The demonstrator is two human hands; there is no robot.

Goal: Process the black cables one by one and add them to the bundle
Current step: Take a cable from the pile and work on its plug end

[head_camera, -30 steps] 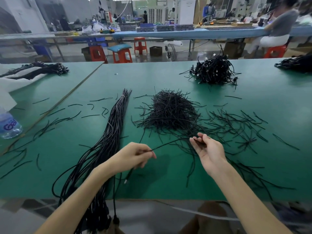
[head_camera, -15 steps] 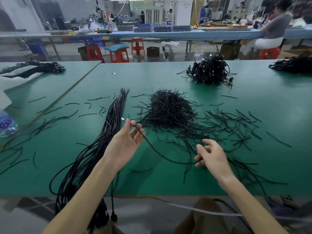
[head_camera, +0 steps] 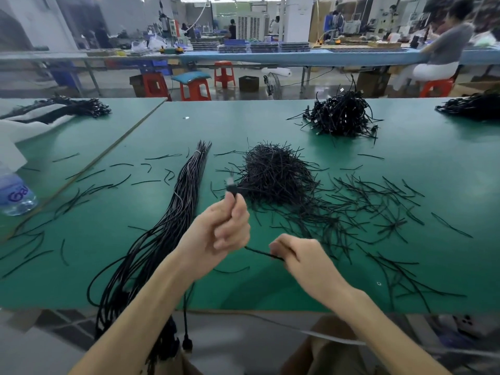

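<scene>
A long blue workbench [head_camera: 297, 56] spans the back. Red stools [head_camera: 224, 74] stand under it on grey floor [head_camera: 113, 90]; a white pillar [head_camera: 295, 17] rises behind it.

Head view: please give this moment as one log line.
left hand: pinches black cable near plug | right hand: grips same cable | bundle: on table, cable not yet added

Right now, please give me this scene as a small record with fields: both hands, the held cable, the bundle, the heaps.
left hand: raised, pinches cable near its plug end
right hand: lower, grips same cable farther along
cable: black, spans both hands above table
bundle: long, left of hands, near end hangs over table edge
short-strand heap: table middle, beyond hands
tangled heap: farther back, right
</scene>
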